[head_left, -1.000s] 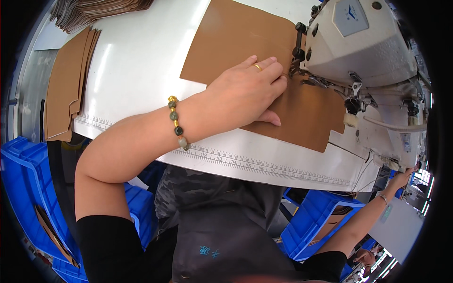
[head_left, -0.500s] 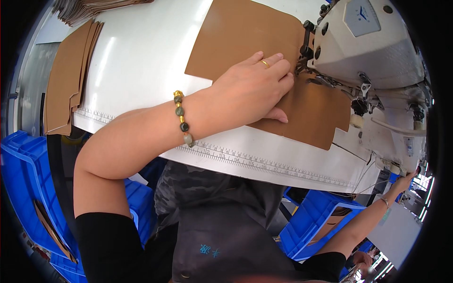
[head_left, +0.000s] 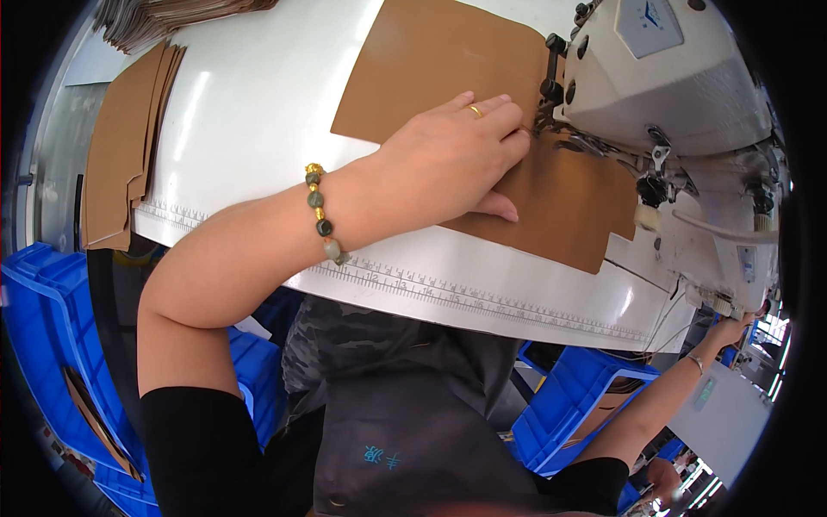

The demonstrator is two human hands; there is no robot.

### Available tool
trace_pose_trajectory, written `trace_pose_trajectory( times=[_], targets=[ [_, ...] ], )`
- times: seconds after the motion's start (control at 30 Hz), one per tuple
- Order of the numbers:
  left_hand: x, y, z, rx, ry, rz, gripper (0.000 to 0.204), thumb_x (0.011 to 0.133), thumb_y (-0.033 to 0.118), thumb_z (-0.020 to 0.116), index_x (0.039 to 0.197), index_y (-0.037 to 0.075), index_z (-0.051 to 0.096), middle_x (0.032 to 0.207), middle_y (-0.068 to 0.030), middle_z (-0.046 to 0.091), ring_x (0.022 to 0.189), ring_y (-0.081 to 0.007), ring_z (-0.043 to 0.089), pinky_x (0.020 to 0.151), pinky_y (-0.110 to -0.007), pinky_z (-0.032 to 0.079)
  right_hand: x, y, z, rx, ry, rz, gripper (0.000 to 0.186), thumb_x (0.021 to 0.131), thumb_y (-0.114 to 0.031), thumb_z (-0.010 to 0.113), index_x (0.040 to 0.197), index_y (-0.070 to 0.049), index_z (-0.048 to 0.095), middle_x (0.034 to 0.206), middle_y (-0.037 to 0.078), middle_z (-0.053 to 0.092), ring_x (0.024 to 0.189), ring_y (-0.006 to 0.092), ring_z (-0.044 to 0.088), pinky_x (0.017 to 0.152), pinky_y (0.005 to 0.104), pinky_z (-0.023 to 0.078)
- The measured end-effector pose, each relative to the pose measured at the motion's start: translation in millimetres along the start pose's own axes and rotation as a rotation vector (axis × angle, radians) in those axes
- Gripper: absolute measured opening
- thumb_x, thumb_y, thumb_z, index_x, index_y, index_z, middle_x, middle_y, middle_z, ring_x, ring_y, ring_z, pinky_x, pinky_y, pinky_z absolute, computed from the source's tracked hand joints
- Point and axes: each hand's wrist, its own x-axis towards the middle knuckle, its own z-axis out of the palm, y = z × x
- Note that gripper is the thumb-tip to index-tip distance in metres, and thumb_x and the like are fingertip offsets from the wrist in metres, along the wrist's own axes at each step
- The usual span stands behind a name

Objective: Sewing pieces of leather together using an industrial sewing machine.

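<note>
Left hand [head_left: 457,159]: thumb spread, palm-down on brown leather-like panel [head_left: 564,207], beside sewing machine [head_left: 668,95]. Right hand [head_left: 736,326]: near machine; grip I cannot tell.

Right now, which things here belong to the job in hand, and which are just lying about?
In use:
brown sheet, flat on the white table
left hand, resting on the sheet
sewing machine, above part of the sheet
right hand, at the machine's right side

Seemingly just lying by:
brown stack, at the table's left
another pile, beyond that stack
blue bins, lower than the table
</note>
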Motion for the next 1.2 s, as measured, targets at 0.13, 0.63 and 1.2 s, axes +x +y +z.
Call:
trace_pose_trajectory(
  times=[0.13,0.63,1.2],
  targets=[
    [1.5,0.6,-5.4,-0.021,-0.063,-0.020,0.064,0.078,0.040,0.077,0.125,0.000,0.060,0.117,-0.0089,0.057,0.108,-0.0282,0.058,0.096,-0.036,0.049,-1.8,-14.4,-15.7,-0.208,-0.077,-0.133,0.044,0.103,-0.036,0.044,0.120,-0.003,0.067,0.115,0.017,0.070,0.079,0.0213,0.066,0.060,0.0326,0.050],
    [9.3,7.0,-12.7,0.046,-0.122,-0.024,0.071,0.081,0.050,0.072,0.129,0.001,0.058,0.129,-0.0136,0.057,0.118,-0.0341,0.056,0.100,-0.040,0.048,-320.6,-371.4,80.9,0.177,-0.558,-1.405,0.040,0.074,-0.012,0.068,0.114,-0.014,0.074,0.086,-0.002,0.069,0.073,0.0170,0.065,0.060,0.0329,0.050],
    [11.5,7.0,-13.0,0.062,-0.132,-0.003,0.066,0.081,0.047,0.075,0.126,0.002,0.060,0.128,-0.0139,0.056,0.120,-0.0330,0.056,0.099,-0.039,0.049,-342.2,-357.6,103.6,0.101,-0.430,-1.455,0.034,0.081,-0.014,0.067,0.115,-0.011,0.068,0.088,-0.005,0.065,0.066,0.0095,0.062,0.047,0.0254,0.045]
  ],
)
